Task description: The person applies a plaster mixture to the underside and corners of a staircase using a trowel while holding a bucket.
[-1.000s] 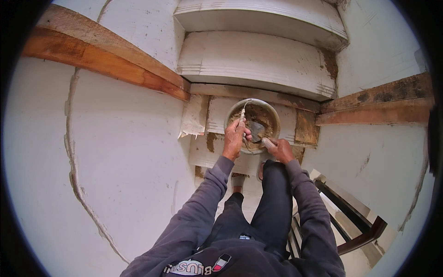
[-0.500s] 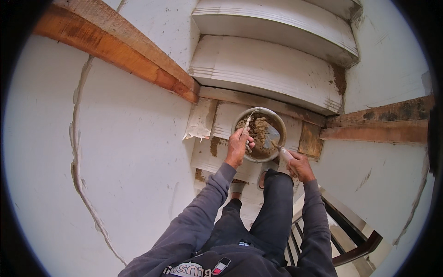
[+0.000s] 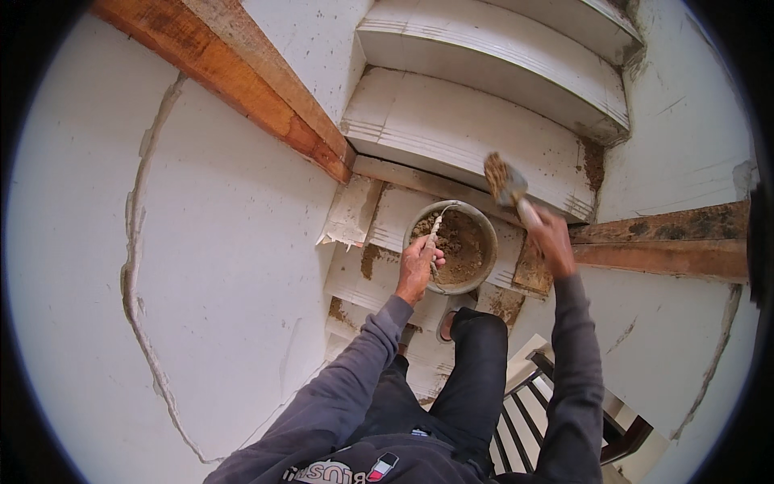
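Note:
A round grey bucket [image 3: 493,242] with crumbly brown mortar [image 3: 461,252] in it is in front of my legs, over the stairs. My left hand [image 3: 417,268] is closed round the pale, wrapped bucket handle [image 3: 436,229], above the bucket's left side. Out to the right, beyond the rim, my right hand [image 3: 551,244] grips a trowel [image 3: 511,194] by its light handle. A lump of brown mortar [image 3: 497,170] lies on the blade, which is raised over a stair and slightly smeared by motion.
Pale stairs [image 3: 468,113] rise ahead. Wooden beams project from the left [image 3: 266,97] and right [image 3: 661,242] sides. A cracked white wall [image 3: 226,242] stands at left. A dark railing [image 3: 524,419] runs at lower right, and a wooden block [image 3: 532,270] sits beside the bucket.
The trowel has come up out of the bucket, forward and to the right, carrying mortar. My left hand keeps its hold on the bucket handle.

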Demonstrator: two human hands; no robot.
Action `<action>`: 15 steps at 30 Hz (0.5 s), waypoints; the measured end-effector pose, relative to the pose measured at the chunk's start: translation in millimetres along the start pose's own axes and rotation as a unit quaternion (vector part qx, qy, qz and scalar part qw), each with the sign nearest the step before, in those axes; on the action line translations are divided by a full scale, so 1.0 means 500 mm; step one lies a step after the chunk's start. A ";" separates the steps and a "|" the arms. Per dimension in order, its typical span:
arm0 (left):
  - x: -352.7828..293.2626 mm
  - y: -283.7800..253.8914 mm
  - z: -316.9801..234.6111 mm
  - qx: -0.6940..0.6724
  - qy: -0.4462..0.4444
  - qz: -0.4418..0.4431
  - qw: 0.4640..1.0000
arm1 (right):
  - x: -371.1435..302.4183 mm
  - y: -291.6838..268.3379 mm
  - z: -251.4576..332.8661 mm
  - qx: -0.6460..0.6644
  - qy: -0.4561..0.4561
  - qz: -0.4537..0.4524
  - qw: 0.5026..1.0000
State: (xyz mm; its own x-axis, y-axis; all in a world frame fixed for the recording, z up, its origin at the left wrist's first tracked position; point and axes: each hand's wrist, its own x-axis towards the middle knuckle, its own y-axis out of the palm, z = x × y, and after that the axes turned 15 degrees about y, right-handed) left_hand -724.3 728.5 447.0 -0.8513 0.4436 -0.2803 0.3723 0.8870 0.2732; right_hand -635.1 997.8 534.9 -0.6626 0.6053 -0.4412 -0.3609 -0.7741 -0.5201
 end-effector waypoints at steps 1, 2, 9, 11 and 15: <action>0.000 -0.004 -0.001 0.004 -0.003 0.002 1.000 | 0.026 0.012 0.064 -0.015 0.042 -0.009 0.999; -0.002 -0.009 -0.003 0.007 -0.005 0.003 1.000 | 0.044 0.027 0.126 -0.030 0.083 -0.017 0.996; 0.008 -0.007 0.016 0.003 -0.006 0.020 1.000 | 0.105 0.055 0.093 -0.056 -0.127 -0.214 0.967; 0.006 -0.016 0.014 -0.002 -0.004 0.012 1.000 | 0.050 0.060 0.047 0.030 0.019 -0.100 0.994; 0.006 -0.036 0.018 -0.004 -0.006 0.002 1.000 | -0.105 0.074 -0.058 0.230 0.141 0.022 0.963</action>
State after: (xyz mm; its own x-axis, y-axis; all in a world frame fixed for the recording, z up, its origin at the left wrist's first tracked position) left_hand -730.3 715.0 433.1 -0.8457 0.4480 -0.2901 0.3717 0.8844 0.2823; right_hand -594.6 942.9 517.9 -0.5026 0.5462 -0.6701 -0.6319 -0.7611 -0.1464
